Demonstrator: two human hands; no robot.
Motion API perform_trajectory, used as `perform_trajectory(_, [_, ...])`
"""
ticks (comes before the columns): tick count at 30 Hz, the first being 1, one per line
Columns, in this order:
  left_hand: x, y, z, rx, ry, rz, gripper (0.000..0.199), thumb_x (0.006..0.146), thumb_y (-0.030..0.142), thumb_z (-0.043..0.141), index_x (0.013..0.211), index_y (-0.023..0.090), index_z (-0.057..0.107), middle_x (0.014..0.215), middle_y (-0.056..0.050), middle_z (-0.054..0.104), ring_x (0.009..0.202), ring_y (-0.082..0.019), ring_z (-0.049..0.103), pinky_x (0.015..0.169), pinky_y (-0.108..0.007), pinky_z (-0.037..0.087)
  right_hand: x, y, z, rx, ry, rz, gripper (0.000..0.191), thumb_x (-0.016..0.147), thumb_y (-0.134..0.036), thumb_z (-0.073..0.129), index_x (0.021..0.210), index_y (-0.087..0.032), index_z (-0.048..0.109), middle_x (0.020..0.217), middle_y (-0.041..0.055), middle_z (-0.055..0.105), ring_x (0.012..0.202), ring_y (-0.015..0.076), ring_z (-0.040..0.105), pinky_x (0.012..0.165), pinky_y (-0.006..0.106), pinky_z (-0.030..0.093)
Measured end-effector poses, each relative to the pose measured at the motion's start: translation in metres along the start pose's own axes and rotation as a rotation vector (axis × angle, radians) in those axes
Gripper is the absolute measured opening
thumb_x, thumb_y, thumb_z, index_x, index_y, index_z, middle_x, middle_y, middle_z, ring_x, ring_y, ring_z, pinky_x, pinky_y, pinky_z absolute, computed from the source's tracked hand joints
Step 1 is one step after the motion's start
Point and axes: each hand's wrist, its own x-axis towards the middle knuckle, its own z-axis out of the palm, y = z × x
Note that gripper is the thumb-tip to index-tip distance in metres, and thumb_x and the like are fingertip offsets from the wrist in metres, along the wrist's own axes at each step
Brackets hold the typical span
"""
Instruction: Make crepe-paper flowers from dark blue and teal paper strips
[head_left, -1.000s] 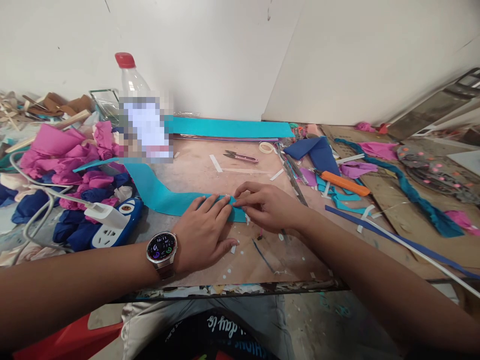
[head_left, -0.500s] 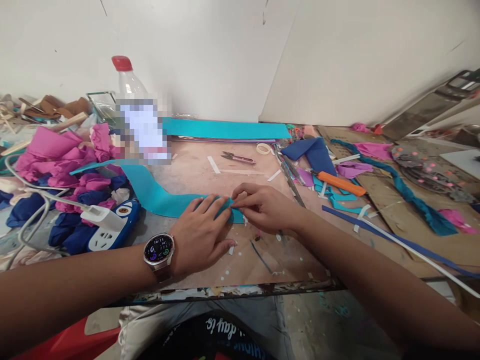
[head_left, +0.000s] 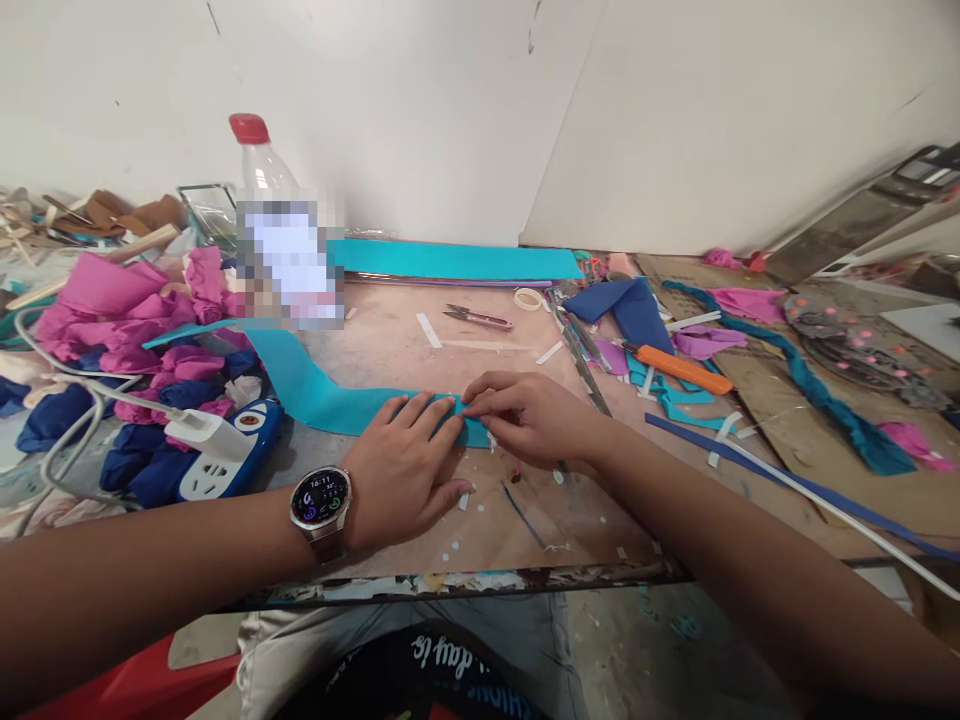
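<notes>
A long turquoise strip (head_left: 337, 405), like cloth or crepe paper, runs across the work board and curves up at the left. My left hand (head_left: 409, 455), with a watch on its wrist, lies flat with spread fingers over the strip near its right end. Close beside those fingertips, my right hand (head_left: 536, 415) is closed in a pinch at the strip's right end. What lies right between its thumb and forefinger is mostly hidden. Beyond my hands are small thread snips (head_left: 478, 317) and a roll of tape (head_left: 529, 298).
Pink and blue bunched pieces (head_left: 112, 310) and a power strip (head_left: 232, 465) crowd the left. A bottle (head_left: 259, 160) stands behind a blurred patch. Another turquoise strip (head_left: 457, 260) lies along the wall. An orange cutter (head_left: 684, 369) and scraps lie to the right.
The view has shifted very slightly. Both hands stay in the same place on the strip, with no clear change in their grip.
</notes>
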Motion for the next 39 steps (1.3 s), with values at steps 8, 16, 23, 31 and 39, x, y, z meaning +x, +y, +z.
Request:
perform_trajectory(8, [0.0009, -0.0008, -0.0001, -0.002, 0.001, 0.001, 0.069, 0.101, 0.060, 0.042, 0.151, 0.012, 0.049, 0.155, -0.017, 0.051, 0.143, -0.039, 0.042, 0.116, -0.056, 0.034, 0.0007, 0.0010, -0.0004, 0.020, 0.004, 0.019, 0.028, 0.091, -0.014, 0.060, 0.107, -0.023, 0.081, 0.117, 0.0062, 0.075, 0.095, 0.0186, 0.074, 0.090, 0.034, 0.058])
perform_trajectory(16, [0.0006, -0.0008, -0.0001, 0.006, 0.000, 0.003, 0.067, 0.101, 0.059, 0.042, 0.149, 0.013, 0.051, 0.155, -0.016, 0.051, 0.143, -0.039, 0.043, 0.115, -0.055, 0.034, 0.0038, -0.0022, -0.0013, 0.077, 0.057, 0.037, 0.023, 0.093, -0.015, 0.059, 0.097, -0.022, 0.080, 0.110, 0.0063, 0.077, 0.095, 0.0184, 0.074, 0.087, 0.033, 0.058])
perform_trajectory(23, [-0.0002, -0.0009, -0.0007, 0.011, -0.005, -0.002, 0.068, 0.100, 0.060, 0.043, 0.148, 0.012, 0.051, 0.156, -0.017, 0.050, 0.144, -0.039, 0.042, 0.115, -0.055, 0.034, 0.0033, -0.0016, -0.0004, 0.035, 0.048, 0.019, 0.024, 0.092, -0.014, 0.057, 0.095, -0.022, 0.080, 0.109, 0.0056, 0.077, 0.095, 0.0182, 0.074, 0.088, 0.032, 0.058])
perform_trajectory(31, [0.0004, -0.0006, 0.0025, 0.010, 0.021, -0.002, 0.070, 0.101, 0.060, 0.041, 0.147, 0.009, 0.051, 0.155, -0.018, 0.051, 0.144, -0.038, 0.042, 0.117, -0.054, 0.032, 0.0028, -0.0013, 0.0006, 0.038, 0.040, 0.033, 0.024, 0.093, -0.015, 0.058, 0.097, -0.021, 0.081, 0.111, 0.0060, 0.077, 0.095, 0.0186, 0.074, 0.088, 0.033, 0.058])
perform_trajectory(39, [0.0005, -0.0005, 0.0017, -0.003, 0.028, 0.002, 0.067, 0.101, 0.059, 0.042, 0.143, 0.008, 0.054, 0.153, -0.019, 0.053, 0.143, -0.038, 0.044, 0.116, -0.055, 0.033, 0.0037, -0.0033, -0.0005, 0.035, 0.058, 0.028, 0.024, 0.092, -0.013, 0.058, 0.095, -0.021, 0.080, 0.108, 0.0058, 0.077, 0.095, 0.0189, 0.074, 0.087, 0.034, 0.059])
